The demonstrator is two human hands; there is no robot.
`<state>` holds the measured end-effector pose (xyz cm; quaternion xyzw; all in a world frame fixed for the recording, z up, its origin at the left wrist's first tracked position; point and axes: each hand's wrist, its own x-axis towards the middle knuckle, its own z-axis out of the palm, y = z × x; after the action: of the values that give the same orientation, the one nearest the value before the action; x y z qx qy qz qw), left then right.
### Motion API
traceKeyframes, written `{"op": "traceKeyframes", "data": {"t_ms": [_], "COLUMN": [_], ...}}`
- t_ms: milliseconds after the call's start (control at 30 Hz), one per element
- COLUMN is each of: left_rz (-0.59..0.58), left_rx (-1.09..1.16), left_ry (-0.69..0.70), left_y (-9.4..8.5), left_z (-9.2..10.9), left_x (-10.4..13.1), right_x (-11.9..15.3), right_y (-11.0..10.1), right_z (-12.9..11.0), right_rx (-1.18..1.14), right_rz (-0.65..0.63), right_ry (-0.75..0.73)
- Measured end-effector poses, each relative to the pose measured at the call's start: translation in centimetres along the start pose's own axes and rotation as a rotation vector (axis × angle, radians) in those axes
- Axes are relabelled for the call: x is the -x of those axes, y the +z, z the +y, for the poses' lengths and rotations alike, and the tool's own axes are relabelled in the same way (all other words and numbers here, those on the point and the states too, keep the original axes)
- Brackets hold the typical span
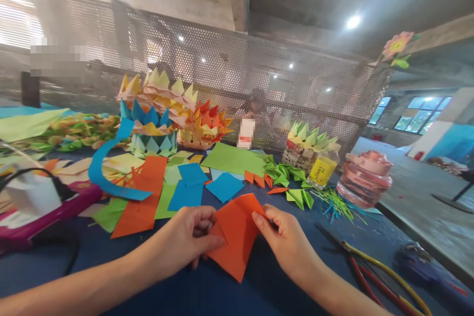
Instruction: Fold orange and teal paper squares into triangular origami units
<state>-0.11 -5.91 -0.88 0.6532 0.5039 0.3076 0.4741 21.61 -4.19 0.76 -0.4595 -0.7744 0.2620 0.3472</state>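
Orange paper [235, 242] is tilted over the near part of the table [207, 296], left fingers [211, 243] and right fingers [263, 224] pinching opposite sides, probably to steady it; blue pieces [224, 187] lie just beyond, perhaps for easy reach; perforated panels [222, 61] stand behind, under ceiling lights [353, 22]

2 hands [196, 234] [283, 229], 2 btls [323, 168] [365, 180], 1 flwr [397, 45]

Perforated partition [229, 66], bright ceiling lights [353, 22]
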Motion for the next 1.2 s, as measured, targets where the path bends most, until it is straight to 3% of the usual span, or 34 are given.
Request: {"op": "traceKeyframes", "data": {"t_ms": [200, 433, 633, 767, 1067, 1200], "left_rz": [0.216, 0.402, 0.324, 0.265, 0.292, 0.260], "left_rx": [-0.320, -0.641, -0.812, -0.835, -0.741, -0.645], "left_ry": [0.175, 0.294, 0.758, 0.917, 0.879, 0.790], "left_y": [-1.7, -1.9, -0.2, -0.3, -0.3, -0.5], "left_z": [0.1, -1.0, -0.7, -0.2, -0.9, -1.6], "left_x": [-0.1, 0.1, 1.5, 1.8, 1.5, 1.6], "right_x": [-0.6, -0.3, 0.4, 0.7, 0.8, 0.8], "right_y": [-0.6, -0.8, -0.2, 0.2, -0.9, -1.2], "right_z": [0.5, -0.4, -1.1, -1.3, -1.9, -1.4], "right_rx": [-0.054, -0.215, -0.389, -0.436, -0.033, 0.200], "right_rz": [0.084, 0.006, -0.085, -0.153, -0.154, -0.112], "right_ry": [0.042, 0.135, 0.194, 0.185, 0.012, -0.240]}}
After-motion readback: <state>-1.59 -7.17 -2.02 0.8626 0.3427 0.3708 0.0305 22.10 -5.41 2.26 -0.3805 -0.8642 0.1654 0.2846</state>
